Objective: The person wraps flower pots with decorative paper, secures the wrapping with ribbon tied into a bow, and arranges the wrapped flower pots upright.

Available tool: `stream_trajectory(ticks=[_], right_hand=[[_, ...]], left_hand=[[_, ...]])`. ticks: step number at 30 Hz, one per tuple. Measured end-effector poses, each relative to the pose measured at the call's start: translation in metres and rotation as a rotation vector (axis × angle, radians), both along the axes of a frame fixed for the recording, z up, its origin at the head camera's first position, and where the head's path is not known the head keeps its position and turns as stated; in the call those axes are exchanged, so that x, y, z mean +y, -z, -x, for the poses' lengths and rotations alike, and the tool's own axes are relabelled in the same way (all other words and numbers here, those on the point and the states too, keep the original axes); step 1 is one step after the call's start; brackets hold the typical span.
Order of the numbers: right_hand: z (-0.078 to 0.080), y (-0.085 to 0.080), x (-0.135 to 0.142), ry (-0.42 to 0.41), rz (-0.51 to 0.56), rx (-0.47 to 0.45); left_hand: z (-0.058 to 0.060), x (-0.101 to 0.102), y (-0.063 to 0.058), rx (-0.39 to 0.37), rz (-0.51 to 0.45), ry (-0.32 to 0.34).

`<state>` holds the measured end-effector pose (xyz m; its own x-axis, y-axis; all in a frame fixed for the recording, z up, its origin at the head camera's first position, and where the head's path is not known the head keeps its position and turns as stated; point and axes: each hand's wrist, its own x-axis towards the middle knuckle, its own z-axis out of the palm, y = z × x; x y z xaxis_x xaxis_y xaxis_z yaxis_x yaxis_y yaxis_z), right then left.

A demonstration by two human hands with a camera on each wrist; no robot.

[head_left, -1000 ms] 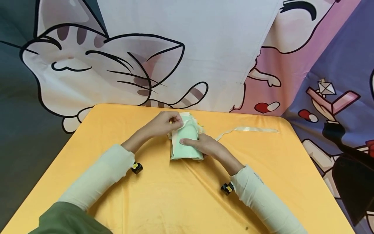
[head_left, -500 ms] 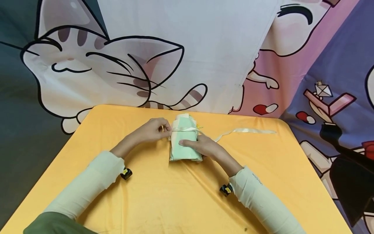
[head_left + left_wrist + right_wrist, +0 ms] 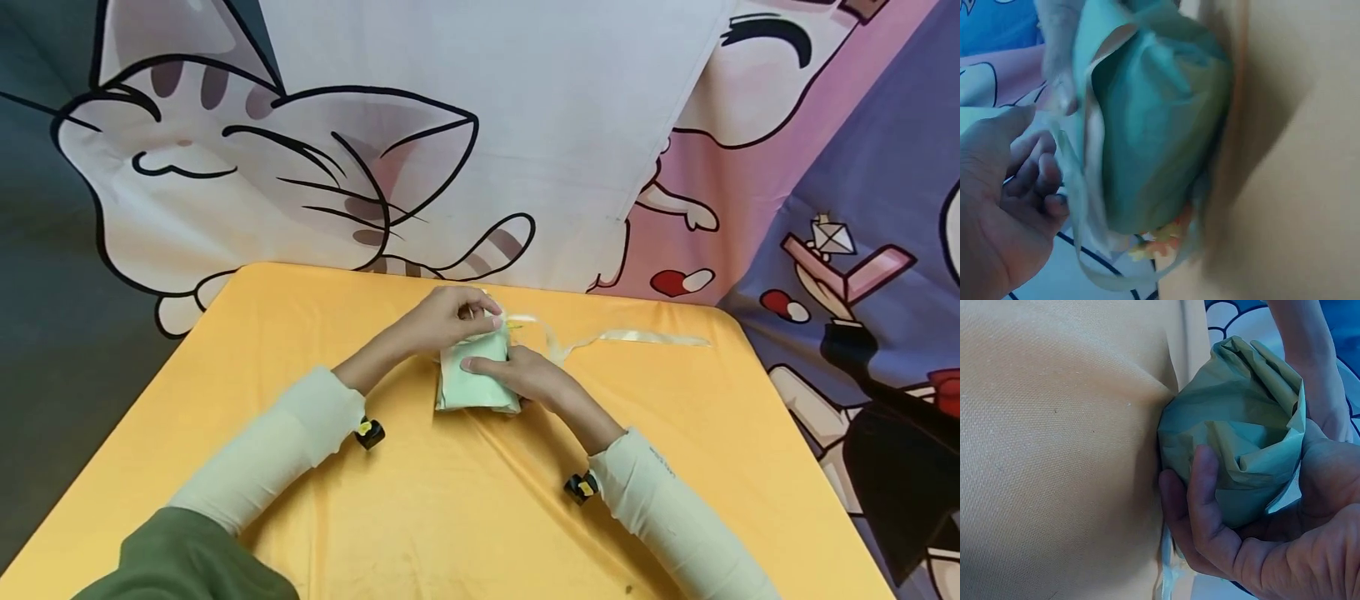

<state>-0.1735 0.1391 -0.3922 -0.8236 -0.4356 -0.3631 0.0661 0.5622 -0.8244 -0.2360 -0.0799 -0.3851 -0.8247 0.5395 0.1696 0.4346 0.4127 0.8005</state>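
A small bouquet in pale green wrapping paper lies on the table, its folded end toward me. My right hand grips it from the right, thumb on top; in the right wrist view the fingers curl round the crumpled green end. My left hand is over the bouquet's far part, seeming to pinch a cream ribbon between thumb and fingertips. In the left wrist view the slack ribbon loops past yellow and orange petals and rises toward the left fingertips. The exact pinch is hidden.
A yellow cloth covers the table. The ribbon's loose length stretches right across it. Behind the far edge hangs a curtain printed with a cartoon cat; another printed cloth hangs at the right.
My left hand went left, drawing the ribbon across the bouquet, then came back right over its far part. The ribbon now bows out slackly on the right. My right hand keeps its grip.
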Motion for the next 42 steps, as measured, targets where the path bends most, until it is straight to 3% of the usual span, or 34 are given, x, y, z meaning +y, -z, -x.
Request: stream_trajectory(ticks=[7,13,17,21,27,33,37,42], right_hand=[[0.001,0.000,-0.003,0.024,0.028,-0.024],[0.001,0.000,-0.003,0.028,0.018,-0.019],[0.002,0.003,-0.005,0.022,0.050,-0.040],[0.001,0.005,-0.007,0.018,0.048,-0.040],[0.000,0.005,-0.004,-0.010,0.079,-0.031],[-0.001,0.003,0.002,0.013,0.037,-0.031],[0.000,0.004,0.002,0.009,0.015,-0.013],[0.000,0.005,0.000,0.000,0.042,-0.034]], left_hand=[[-0.009,-0.041,0.014,0.042,0.021,-0.123],[-0.007,-0.058,0.029,0.053,0.088,-0.043],[-0.007,-0.054,0.033,0.084,0.076,-0.005],[-0.009,-0.044,0.026,0.090,0.058,-0.025],[-0.009,-0.006,0.007,0.057,0.032,-0.071],[-0.012,0.026,0.003,0.058,0.046,-0.023],[-0.015,0.025,0.007,0.060,0.040,-0.005],[-0.020,-0.003,0.008,0.049,-0.003,-0.117]])
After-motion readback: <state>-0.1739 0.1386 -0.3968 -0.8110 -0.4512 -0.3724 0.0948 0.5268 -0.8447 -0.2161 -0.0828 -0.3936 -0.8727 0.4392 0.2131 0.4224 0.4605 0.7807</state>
